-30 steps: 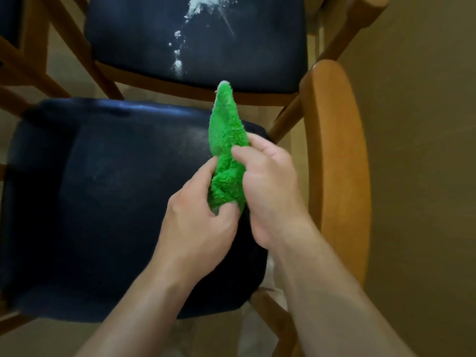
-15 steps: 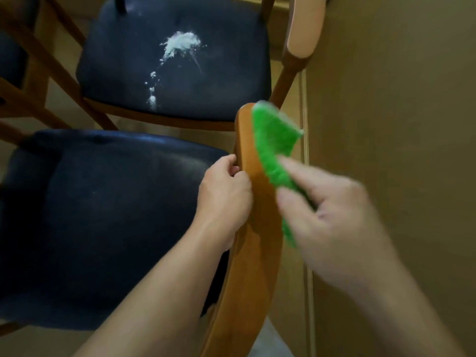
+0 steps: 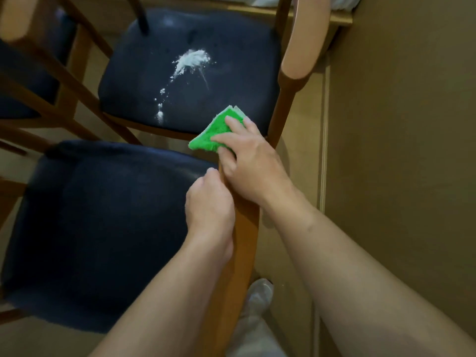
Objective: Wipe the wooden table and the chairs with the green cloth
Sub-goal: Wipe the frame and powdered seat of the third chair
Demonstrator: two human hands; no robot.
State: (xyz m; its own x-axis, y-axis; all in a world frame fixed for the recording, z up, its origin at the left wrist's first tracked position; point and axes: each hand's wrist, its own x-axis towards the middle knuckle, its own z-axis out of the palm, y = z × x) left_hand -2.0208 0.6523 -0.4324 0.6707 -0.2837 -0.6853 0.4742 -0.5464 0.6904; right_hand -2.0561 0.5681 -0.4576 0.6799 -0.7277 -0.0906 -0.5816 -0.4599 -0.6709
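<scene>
A: Green cloth (image 3: 215, 133), location?
B: Folded, on the top end of the near chair's wooden backrest (image 3: 244, 228), pressed under the right hand (image 3: 253, 163), fingers flat.
A: Left hand (image 3: 210, 204)?
B: Curled round the backrest's edge.
A: Far chair seat (image 3: 231, 60)?
B: White powder (image 3: 192, 61) spilled.

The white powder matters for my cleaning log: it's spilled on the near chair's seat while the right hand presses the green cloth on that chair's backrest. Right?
Not quite. The head view shows the white powder on the far chair's seat, not the near one. The right hand does press the green cloth on the near chair's backrest.
</scene>
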